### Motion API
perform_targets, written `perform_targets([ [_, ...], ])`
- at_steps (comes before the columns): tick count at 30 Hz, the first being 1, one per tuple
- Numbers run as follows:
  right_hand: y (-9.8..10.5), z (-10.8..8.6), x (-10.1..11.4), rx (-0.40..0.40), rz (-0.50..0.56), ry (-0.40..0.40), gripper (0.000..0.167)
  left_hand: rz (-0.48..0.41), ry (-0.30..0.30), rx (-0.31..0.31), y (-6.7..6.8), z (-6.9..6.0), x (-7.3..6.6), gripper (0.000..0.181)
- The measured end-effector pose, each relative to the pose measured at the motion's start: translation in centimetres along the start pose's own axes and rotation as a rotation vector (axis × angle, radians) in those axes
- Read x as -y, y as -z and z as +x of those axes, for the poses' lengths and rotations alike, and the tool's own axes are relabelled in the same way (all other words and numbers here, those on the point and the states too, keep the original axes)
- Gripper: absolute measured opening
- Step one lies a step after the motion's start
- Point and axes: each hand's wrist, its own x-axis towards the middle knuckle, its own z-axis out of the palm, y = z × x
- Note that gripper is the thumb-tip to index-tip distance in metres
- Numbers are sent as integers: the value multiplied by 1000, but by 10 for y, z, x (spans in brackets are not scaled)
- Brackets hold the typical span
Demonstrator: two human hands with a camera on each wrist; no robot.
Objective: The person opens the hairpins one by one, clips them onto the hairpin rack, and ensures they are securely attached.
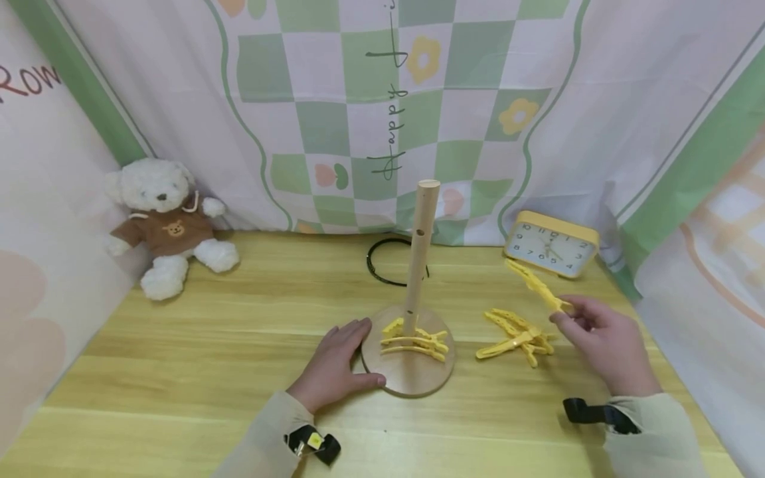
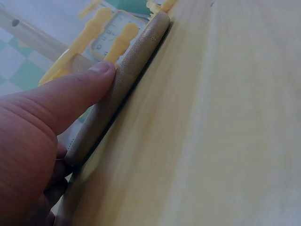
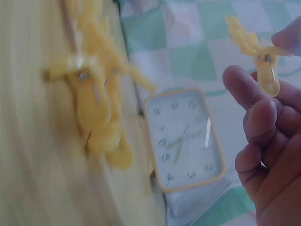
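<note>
A wooden stand has a round base and an upright pole with small holes. My left hand holds the base's left edge, thumb at the front and fingers further back; in the left wrist view the thumb lies against the rim. Yellow hair clips lie on the base by the pole's foot. My right hand pinches another yellow hair clip by its handle end, above the table. In the right wrist view its jaws look spread. Below it is a pile of yellow hair clips.
A yellow-framed clock stands at the back right of the wooden table. Behind the pole lies a black ring-shaped cord. A white teddy bear in a brown top sits at the back left. Patterned curtain hangs behind.
</note>
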Motion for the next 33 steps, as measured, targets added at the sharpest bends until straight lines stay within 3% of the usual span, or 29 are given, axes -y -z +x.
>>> perform_targets([
  [9, -13, -3, 38, 99, 59, 130, 19, -9, -1, -6, 1, -1, 0, 107],
  [24, -38, -11, 65, 216, 140, 284, 21, -4, -13, -11, 0, 0, 0, 107],
  [33, -45, -15, 77, 306, 176, 287, 20, -4, -9, -1, 2, 0, -1, 106],
])
